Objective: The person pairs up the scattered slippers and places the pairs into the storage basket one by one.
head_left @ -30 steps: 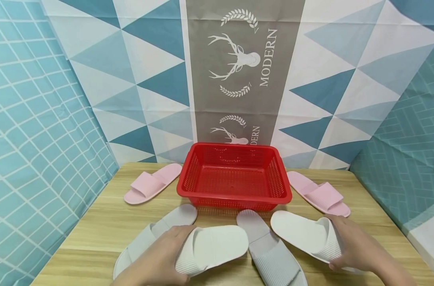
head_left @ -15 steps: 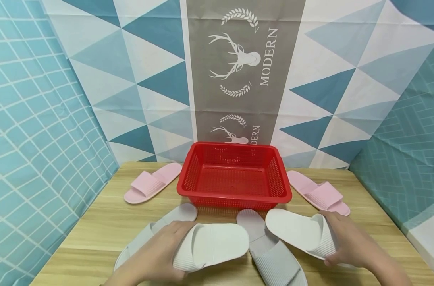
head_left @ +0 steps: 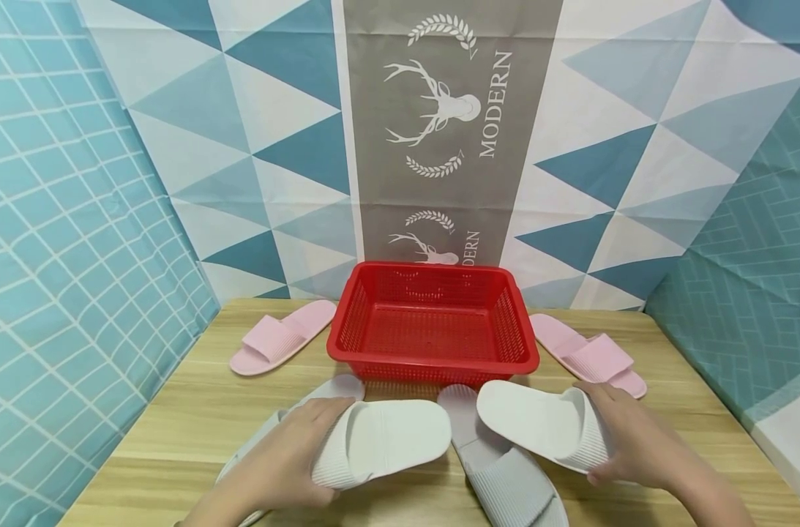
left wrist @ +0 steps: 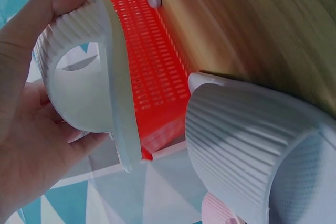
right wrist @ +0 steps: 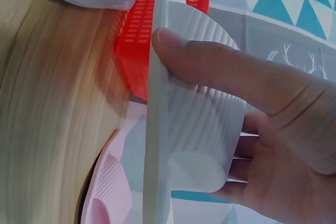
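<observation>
My left hand (head_left: 288, 457) grips a white slipper (head_left: 396, 439) across its ribbed strap, thumb on one side and fingers on the other. A second white slipper (head_left: 531, 421) is in my right hand (head_left: 637, 443), the thumb against the sole's edge in the right wrist view. Both slippers are lifted off the table, toes pointing inward. Below the left hand lies a grey slipper (left wrist: 236, 124), partly covered in the head view. Another grey slipper (head_left: 505, 476) rests between the hands, its toe end close to the right-hand slipper.
A red perforated basket (head_left: 432, 369) stands at the back middle of the wooden table (head_left: 169, 439). One pink slipper (head_left: 274, 340) lies left of it, and another pink slipper (head_left: 597, 359) lies right. Patterned cloth (head_left: 294, 146) hangs behind the table.
The right hand has carried its white slipper leftward and slightly up. The left hand's white slipper has risen a little and shifted slightly left. The two toes are closer together.
</observation>
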Demonstrator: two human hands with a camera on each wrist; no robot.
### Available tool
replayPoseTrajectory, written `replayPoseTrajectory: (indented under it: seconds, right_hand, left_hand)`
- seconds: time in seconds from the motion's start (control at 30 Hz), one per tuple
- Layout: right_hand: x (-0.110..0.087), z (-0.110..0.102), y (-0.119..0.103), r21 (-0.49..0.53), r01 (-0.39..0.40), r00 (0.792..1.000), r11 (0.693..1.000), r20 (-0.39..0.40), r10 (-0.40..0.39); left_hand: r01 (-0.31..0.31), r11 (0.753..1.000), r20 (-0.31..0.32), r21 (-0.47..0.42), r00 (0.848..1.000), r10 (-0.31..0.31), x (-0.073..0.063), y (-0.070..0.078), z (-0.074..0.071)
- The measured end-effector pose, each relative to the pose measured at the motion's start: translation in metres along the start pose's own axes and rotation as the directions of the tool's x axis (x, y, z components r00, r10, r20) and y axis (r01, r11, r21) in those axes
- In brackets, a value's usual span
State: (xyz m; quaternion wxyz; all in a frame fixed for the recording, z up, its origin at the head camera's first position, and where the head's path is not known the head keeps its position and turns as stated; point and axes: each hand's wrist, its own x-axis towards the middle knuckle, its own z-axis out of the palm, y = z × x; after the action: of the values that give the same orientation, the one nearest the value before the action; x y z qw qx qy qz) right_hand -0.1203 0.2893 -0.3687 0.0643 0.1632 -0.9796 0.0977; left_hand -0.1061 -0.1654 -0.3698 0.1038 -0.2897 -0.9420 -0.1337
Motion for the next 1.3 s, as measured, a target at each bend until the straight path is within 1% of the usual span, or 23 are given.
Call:
replayPoseTrajectory:
  seconds: [0.13,0.23,0.37,0.47,0.57,0.7,0.87,0.93,1.0,1.1,1.2,1.3]
  right_hand:
    - [0.001,-0.002,-0.006,-0.014,0.015,1.0,1.0,-0.02,-0.015]
    - [0.001,-0.003,-0.01,-0.019,0.02,0.999,1.0,-0.026,-0.02]
    - [0.001,-0.002,-0.013,-0.034,0.047,0.997,0.998,-0.06,-0.049]
    - [0.001,-0.001,-0.016,-0.049,0.075,0.992,0.996,-0.096,-0.079]
    - [0.002,0.0,-0.019,-0.048,0.088,0.99,0.995,-0.107,-0.093]
    - [0.003,-0.001,-0.022,-0.036,0.084,0.992,0.996,-0.096,-0.087]
    - [0.004,0.0,-0.023,-0.047,0.113,0.983,0.992,-0.141,-0.119]
    - [0.004,0.0,-0.024,-0.049,0.113,0.982,0.992,-0.147,-0.119]
    - [0.005,-0.001,-0.025,-0.045,0.104,0.985,0.994,-0.131,-0.109]
    - [0.006,-0.002,-0.028,-0.004,0.066,0.996,0.998,-0.063,-0.066]
    - [0.009,-0.005,-0.03,0.038,0.024,1.0,0.999,0.006,-0.025]
    - [0.01,-0.005,-0.032,0.047,0.019,1.0,0.999,0.024,-0.02]
  left_hand:
    - [0.021,1.0,0.014,-0.008,1.0,-0.021,-0.001,0.0,-0.002]
    - [0.047,0.999,0.039,-0.018,0.998,-0.046,-0.001,0.001,-0.003]
    - [0.055,0.998,0.03,-0.022,0.998,-0.055,-0.001,0.001,-0.004]
    - [0.041,0.999,-0.003,-0.011,0.999,-0.041,-0.002,0.0,-0.006]
    - [0.039,0.999,-0.017,-0.004,0.999,-0.039,-0.002,-0.001,-0.007]
    - [0.045,0.999,-0.007,-0.009,0.999,-0.045,-0.001,-0.002,-0.006]
    - [0.036,0.999,0.0,-0.002,0.999,-0.036,0.0,-0.003,-0.005]
    - [0.034,0.999,-0.003,0.0,0.999,-0.034,0.0,-0.003,-0.005]
    - [0.037,0.999,-0.005,-0.001,0.999,-0.037,0.001,-0.002,-0.006]
    - [0.046,0.999,-0.008,-0.008,0.999,-0.046,0.001,-0.002,-0.007]
    - [0.045,0.999,-0.02,-0.006,0.999,-0.045,0.001,-0.002,-0.007]
    - [0.031,1.0,-0.035,-0.001,0.999,-0.031,0.0,-0.003,-0.007]
